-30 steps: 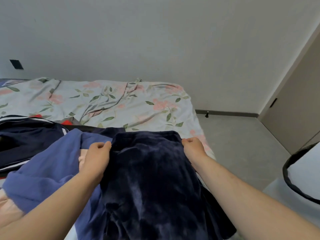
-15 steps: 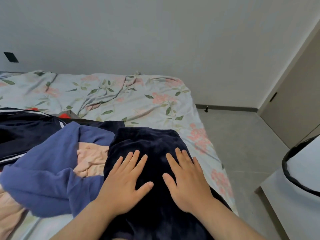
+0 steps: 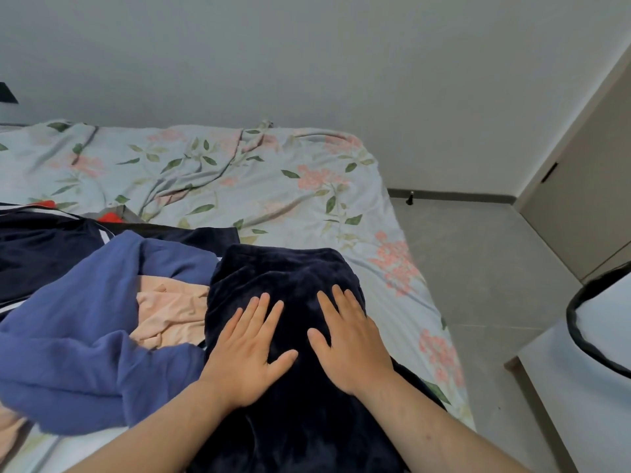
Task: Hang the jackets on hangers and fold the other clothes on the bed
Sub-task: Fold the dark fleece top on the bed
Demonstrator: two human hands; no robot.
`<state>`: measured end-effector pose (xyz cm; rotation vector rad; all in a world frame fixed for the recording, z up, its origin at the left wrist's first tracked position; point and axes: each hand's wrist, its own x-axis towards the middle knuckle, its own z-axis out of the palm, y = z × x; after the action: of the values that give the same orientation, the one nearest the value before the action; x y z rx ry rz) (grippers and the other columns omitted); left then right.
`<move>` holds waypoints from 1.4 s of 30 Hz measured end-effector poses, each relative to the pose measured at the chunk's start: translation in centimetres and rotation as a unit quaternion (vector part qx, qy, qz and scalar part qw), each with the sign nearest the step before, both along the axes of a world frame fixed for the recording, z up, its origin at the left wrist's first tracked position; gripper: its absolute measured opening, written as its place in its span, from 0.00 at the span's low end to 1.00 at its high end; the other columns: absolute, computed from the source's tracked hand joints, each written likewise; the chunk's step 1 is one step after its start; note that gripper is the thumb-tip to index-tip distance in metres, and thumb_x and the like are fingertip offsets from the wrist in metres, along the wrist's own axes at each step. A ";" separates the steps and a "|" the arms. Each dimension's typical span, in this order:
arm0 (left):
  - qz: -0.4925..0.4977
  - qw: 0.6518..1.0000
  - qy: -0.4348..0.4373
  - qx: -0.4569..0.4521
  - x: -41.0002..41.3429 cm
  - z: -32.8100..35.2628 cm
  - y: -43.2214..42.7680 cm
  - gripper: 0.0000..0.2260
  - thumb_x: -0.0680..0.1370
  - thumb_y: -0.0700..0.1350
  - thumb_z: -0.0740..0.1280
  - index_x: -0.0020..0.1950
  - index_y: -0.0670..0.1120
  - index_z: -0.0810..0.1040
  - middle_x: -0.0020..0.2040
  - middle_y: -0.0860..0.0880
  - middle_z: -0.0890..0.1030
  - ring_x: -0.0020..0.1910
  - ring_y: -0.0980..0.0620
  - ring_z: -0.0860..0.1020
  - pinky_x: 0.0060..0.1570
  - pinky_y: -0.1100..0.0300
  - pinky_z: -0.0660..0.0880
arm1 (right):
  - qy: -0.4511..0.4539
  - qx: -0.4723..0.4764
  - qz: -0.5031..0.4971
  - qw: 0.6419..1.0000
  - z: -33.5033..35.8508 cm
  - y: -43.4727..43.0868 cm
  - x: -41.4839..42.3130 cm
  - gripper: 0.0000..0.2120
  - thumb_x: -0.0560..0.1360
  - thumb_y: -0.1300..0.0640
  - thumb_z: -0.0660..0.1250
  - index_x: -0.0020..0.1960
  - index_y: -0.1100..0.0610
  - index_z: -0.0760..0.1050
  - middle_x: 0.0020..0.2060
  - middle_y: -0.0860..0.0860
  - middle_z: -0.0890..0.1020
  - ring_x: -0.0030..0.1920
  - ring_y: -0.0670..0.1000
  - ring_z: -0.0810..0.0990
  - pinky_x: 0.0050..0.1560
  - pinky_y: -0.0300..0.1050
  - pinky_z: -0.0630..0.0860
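While both palms lie flat on it, the dark navy garment [image 3: 283, 278] sits on the near right part of the bed [image 3: 273, 186], close to the mattress edge. Left hand [image 3: 246, 349]: fingers straight, spread, pressing the cloth, gripping nothing. Right hand [image 3: 351, 346]: the same, just beside it. Fabric plush, napped, far edge rounded. Bed also carries a heap to the left: crumpled blue garment [image 3: 78, 319] over peach cloth [image 3: 170, 308], and a dark white-striped jacket [image 3: 41, 247] beyond.
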<state>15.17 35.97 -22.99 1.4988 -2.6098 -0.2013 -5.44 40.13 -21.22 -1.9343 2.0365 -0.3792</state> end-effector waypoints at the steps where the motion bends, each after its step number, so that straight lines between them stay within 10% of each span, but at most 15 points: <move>1: 0.001 1.000 -0.001 -0.006 0.0 -0.1 0.0 0.36 0.72 0.73 0.34 0.75 0.57 0.28 0.76 0.54 0.29 0.74 0.58 0.26 0.72 0.59 0.27 | -0.013 0.000 -0.014 1.000 0.0 0.1 -0.1 0.39 0.73 0.29 0.42 0.80 0.43 0.39 0.80 0.43 0.39 0.79 0.45 0.37 0.79 0.52 0.49; 9: 0.152 0.972 0.173 -0.052 1.8 1.2 1.3 0.45 0.67 0.72 0.62 0.77 0.48 0.63 0.78 0.46 0.62 0.77 0.47 0.58 0.74 0.48 0.58 | -0.168 0.084 -0.272 0.944 1.7 1.6 0.3 0.63 0.58 0.18 0.58 0.80 0.52 0.43 0.77 0.50 0.63 0.73 0.56 0.68 0.66 0.53 0.73; 13: 0.253 0.903 0.339 0.067 2.7 2.0 1.8 0.47 0.59 0.67 0.76 0.73 0.58 0.60 0.67 0.55 0.71 0.67 0.50 0.70 0.64 0.50 0.71 | -0.249 0.131 -0.280 0.918 2.6 2.6 -0.7 0.53 0.54 0.20 0.65 0.68 0.52 0.68 0.60 0.47 0.79 0.55 0.52 0.80 0.49 0.48 0.78; 18: 0.261 0.860 0.400 0.181 1.5 3.8 2.3 0.40 0.57 0.63 0.77 0.67 0.56 0.69 0.56 0.60 0.77 0.58 0.52 0.77 0.56 0.57 0.72 | -0.432 0.177 -0.265 0.844 2.1 4.5 -3.1 0.49 0.53 0.26 0.76 0.67 0.53 0.75 0.59 0.49 0.82 0.56 0.53 0.82 0.60 0.51 0.79; 23: 0.284 0.708 0.494 0.418 0.4 6.6 2.5 0.40 0.57 0.65 0.80 0.64 0.51 0.77 0.53 0.51 0.85 0.50 0.48 0.84 0.48 0.54 0.80 | -0.595 0.224 -0.210 0.743 2.1 7.0 -4.4 0.41 0.57 0.37 0.83 0.65 0.54 0.78 0.55 0.54 0.85 0.56 0.56 0.84 0.64 0.55 0.77; 30: 0.224 0.883 0.303 0.278 -4.0 8.3 1.8 0.30 0.57 0.71 0.73 0.52 0.55 0.82 0.46 0.57 0.84 0.48 0.52 0.82 0.52 0.52 0.79 | -0.705 0.254 -0.224 0.623 1.0 9.0 -6.2 0.32 0.59 0.47 0.84 0.59 0.59 0.83 0.58 0.61 0.83 0.58 0.61 0.83 0.61 0.57 0.78; 36: 0.203 0.795 0.458 0.341 -7.2 8.3 -0.6 0.27 0.59 0.63 0.79 0.55 0.55 0.83 0.48 0.55 0.86 0.47 0.55 0.85 0.47 0.54 0.79 | -0.694 0.124 -0.170 0.688 4.2 5.1 -10.7 0.17 0.62 0.51 0.80 0.51 0.48 0.86 0.51 0.55 0.86 0.50 0.55 0.86 0.46 0.46 0.81; 42: 0.231 0.721 0.533 0.378 -12.2 5.4 -4.6 0.23 0.64 0.59 0.78 0.57 0.53 0.83 0.53 0.47 0.85 0.51 0.46 0.84 0.51 0.48 0.79 | -0.645 0.105 -0.114 0.748 3.4 -2.1 -16.8 0.23 0.70 0.55 0.76 0.65 0.52 0.77 0.54 0.52 0.86 0.54 0.54 0.85 0.51 0.49 0.81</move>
<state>2.97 31.40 -17.62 1.4234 -1.1740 -1.6294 -22.24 38.03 -17.78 -0.7378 1.1995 -1.0920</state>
